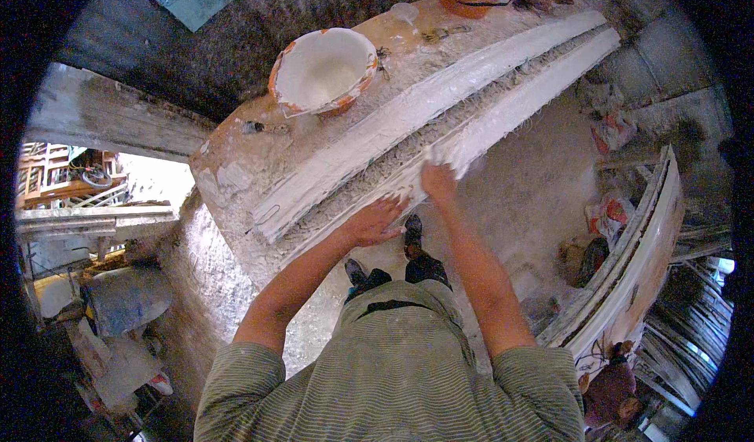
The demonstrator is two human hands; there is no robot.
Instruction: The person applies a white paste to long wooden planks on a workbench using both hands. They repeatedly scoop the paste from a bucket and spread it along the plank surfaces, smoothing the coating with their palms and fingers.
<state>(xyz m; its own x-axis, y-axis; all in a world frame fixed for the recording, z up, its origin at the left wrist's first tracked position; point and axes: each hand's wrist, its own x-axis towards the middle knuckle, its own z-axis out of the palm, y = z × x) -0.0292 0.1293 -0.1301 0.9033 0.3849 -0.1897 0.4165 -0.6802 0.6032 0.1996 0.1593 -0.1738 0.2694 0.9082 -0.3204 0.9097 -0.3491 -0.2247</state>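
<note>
Two long white plaster-like strips lie side by side on a bench: a far strip and a near strip, with a rough grey groove between them. My left hand rests on the near strip at the bench's front edge, fingers stretched out and coated white. A little farther right, my right hand touches the same strip. Its whitened fingers are smeared by motion, so whether they hold anything is unclear. Ragged fibres hang from the strip's near edge.
An orange bucket, white inside, stands on the bench's far left; another orange bucket is at the far end. A small tool lies near the left end. To the right is a second bench with long strips. My shoes are below.
</note>
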